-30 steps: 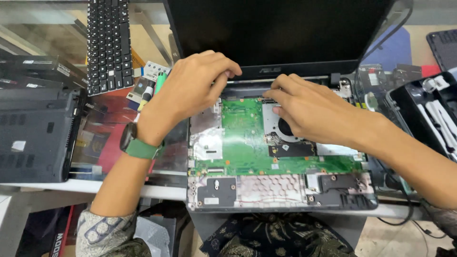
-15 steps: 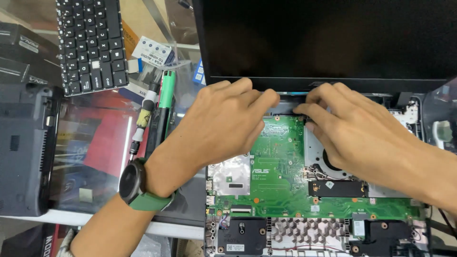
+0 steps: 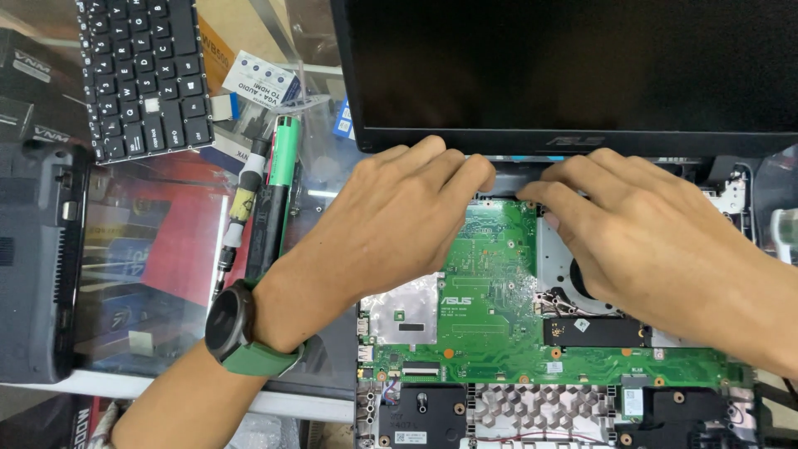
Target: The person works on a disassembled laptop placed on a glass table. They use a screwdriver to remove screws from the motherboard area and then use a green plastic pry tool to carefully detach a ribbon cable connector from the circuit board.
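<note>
- Head view: both hands work at the hinge strip of an opened laptop [image 3: 582, 399], lower right of the frame, its green board [image 3: 490, 324] bare under the dark screen [image 3: 573, 66].
- The left hand [image 3: 399, 224], a green-strapped watch [image 3: 237, 333] on its wrist, lies flat, fingers [image 3: 465, 170] close together and pressed to the strip just below the screen; whether they grip anything cannot be told.
- The right hand [image 3: 640, 233] mirrors it, fingers [image 3: 549, 193] narrow, tips on the same strip, nearly touching the left.
- The board looks stiff, thin and fragile; it is best taken by its edges, not the components or the fan [image 3: 573, 278].
- Upper left, a loose black keyboard [image 3: 141, 75] lies on the surface.
- Beside it is a small white rectangular label card [image 3: 262, 79] with blue print.
- A red printed package [image 3: 179, 241] lies under glass at left, by a green-handled tool [image 3: 274, 191].
</note>
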